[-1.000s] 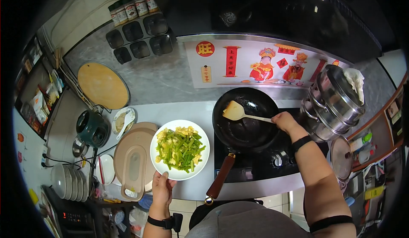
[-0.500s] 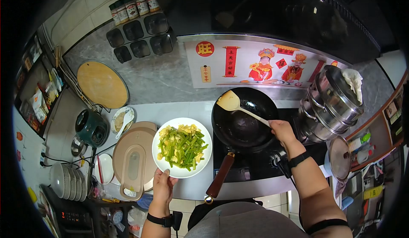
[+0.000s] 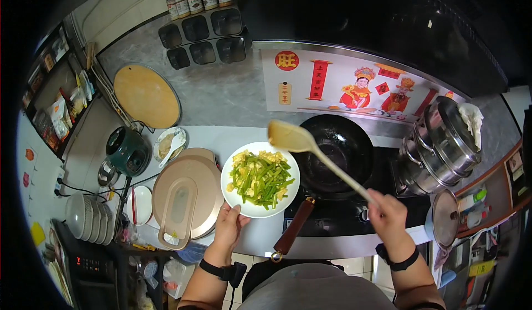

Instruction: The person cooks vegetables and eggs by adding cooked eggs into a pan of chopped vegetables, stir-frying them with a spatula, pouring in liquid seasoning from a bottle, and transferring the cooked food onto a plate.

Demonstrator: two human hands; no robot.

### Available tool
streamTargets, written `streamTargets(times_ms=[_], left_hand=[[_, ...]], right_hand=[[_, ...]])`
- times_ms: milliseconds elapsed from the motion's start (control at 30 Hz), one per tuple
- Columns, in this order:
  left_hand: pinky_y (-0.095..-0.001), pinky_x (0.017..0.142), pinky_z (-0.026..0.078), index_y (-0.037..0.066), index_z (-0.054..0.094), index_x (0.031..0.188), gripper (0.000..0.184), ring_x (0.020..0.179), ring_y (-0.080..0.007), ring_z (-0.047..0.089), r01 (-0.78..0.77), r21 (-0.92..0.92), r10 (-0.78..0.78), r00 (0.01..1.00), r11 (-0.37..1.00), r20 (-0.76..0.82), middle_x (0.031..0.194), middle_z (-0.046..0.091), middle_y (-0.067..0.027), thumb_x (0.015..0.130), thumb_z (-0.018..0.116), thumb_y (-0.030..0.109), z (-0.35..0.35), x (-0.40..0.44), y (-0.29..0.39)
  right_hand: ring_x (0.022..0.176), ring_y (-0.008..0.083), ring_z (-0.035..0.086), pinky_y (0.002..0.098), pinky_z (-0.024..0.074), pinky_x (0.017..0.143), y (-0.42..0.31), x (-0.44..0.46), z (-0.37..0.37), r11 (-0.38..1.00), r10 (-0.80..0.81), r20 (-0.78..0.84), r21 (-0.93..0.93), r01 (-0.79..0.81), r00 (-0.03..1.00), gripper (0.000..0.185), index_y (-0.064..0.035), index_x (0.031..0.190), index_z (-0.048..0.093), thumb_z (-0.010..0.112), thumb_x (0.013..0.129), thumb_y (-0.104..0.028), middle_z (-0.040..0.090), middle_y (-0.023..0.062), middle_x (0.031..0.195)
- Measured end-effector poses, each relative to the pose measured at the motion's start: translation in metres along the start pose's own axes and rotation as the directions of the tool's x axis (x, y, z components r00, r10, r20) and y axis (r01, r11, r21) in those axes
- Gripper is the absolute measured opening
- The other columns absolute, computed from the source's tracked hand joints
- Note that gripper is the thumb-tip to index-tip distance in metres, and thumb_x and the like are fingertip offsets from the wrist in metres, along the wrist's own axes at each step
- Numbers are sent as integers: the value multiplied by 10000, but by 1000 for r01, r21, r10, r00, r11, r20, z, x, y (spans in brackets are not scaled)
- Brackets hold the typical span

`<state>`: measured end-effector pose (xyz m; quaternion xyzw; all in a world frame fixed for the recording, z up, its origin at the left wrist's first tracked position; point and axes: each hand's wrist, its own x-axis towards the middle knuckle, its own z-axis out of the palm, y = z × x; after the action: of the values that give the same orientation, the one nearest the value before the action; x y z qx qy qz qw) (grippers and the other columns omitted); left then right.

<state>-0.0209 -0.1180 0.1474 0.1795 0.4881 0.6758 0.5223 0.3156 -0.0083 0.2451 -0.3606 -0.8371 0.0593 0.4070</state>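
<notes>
My left hand (image 3: 231, 224) grips the near rim of a white plate (image 3: 226, 183), its thumb on top. On the plate lies a heap of cut green stalks with scrambled egg (image 3: 260, 179). My right hand (image 3: 386, 213) is closed round the handle of a wooden spatula (image 3: 293, 137). The spatula's broad head is raised above the plate's far edge, left of the wok. Behind the handle stands the black wok (image 3: 338, 155) on the stove, its dark inside bare of food. The wok's brown wooden handle (image 3: 295, 225) points toward me.
A beige lidded appliance (image 3: 166, 193) stands left of the plate. Beyond it are a green rice cooker (image 3: 128, 150) and a small bowl with a white spoon (image 3: 169, 143). Stacked steel steamer pots (image 3: 438, 143) stand right of the wok, near a glass lid (image 3: 445, 210).
My right hand has drawn back toward me, lifting the spatula out of the wok and over toward the plate. The camera view has shifted; my left hand still holds the plate.
</notes>
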Motion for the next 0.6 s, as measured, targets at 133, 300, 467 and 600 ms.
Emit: streamTargets(times_ms=[133, 300, 467, 600], left_hand=[[-217, 684, 519, 67, 490, 1139, 224, 786, -84, 619, 15, 36, -15, 1000, 999, -2, 980, 624, -38, 931, 427, 121, 4, 3, -1], [-214, 679, 522, 78, 473, 1172, 264, 747, -88, 619, 19, 38, -19, 1000, 999, 8, 945, 628, -27, 916, 452, 141, 3, 5, -3], [-211, 667, 516, 68, 497, 1136, 227, 757, -82, 621, 14, 17, -14, 1000, 1000, 2, 955, 632, -38, 927, 420, 111, 1, 5, -5], [-207, 655, 522, 80, 488, 1157, 245, 756, -86, 625, 10, 16, -10, 1000, 1000, -7, 958, 633, -35, 922, 435, 126, -5, 6, -11]], right_hand=[[440, 208, 429, 319, 343, 397, -11, -14, 8, 958, -208, 66, -189, 217, 976, 400, -123, 1024, 651, 713, 638, -42, 410, 40, 573], [448, 206, 442, 318, 352, 404, -9, -18, 8, 960, -222, 46, -167, 227, 974, 398, -119, 1021, 653, 704, 638, -24, 406, 40, 559], [492, 198, 506, 285, 407, 459, -7, -20, 7, 994, -72, 64, -81, 77, 995, 358, -80, 1022, 650, 669, 677, 14, 488, 72, 582], [637, 41, 487, 191, 408, 571, 3, -17, 9, 778, 500, 141, 360, -515, 854, 262, 2, 1090, 608, 580, 831, -8, 584, -11, 752]])
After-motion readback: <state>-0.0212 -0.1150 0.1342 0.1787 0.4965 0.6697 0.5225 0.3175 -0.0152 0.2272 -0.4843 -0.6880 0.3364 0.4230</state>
